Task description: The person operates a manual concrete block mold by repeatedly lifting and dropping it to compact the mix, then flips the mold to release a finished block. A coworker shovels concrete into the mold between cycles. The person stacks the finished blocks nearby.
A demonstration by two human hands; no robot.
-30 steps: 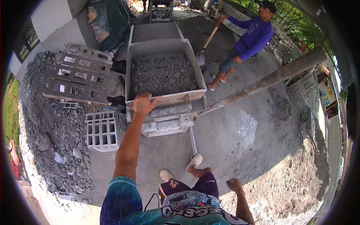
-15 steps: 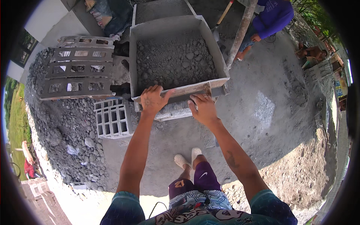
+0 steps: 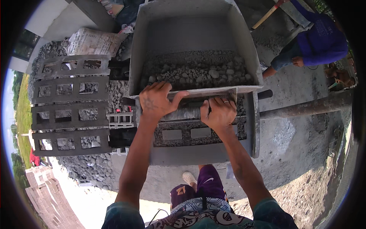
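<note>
At the front edge of a grey, open-topped, rectangular metal hopper, you have both bare hands side by side. Your left hand is on the left part of the front rim, its fingers folded over the edge and its thumb stretched out to the right. Your right hand is just beside it, against the lower front of the hopper; its fingers are bent inward, but whether they close around anything cannot be told.

The hopper is beyond your hands, holding loose grey gravel mix heaped toward the front, with a smooth floor behind. Below your wrists, a grey metal frame surrounds dark, coarse mix with pale grey rectangular pieces set in it; a smooth grey plate lies on your side of it.

To your left are four dark grey slabs with rectangular openings, beyond them a white printed sack, and nearer you a grey gravel heap. To your right, a long rusty pole extends outward. Past it stands a co-worker in a purple-blue long-sleeved top, near a wooden shaft.
</note>
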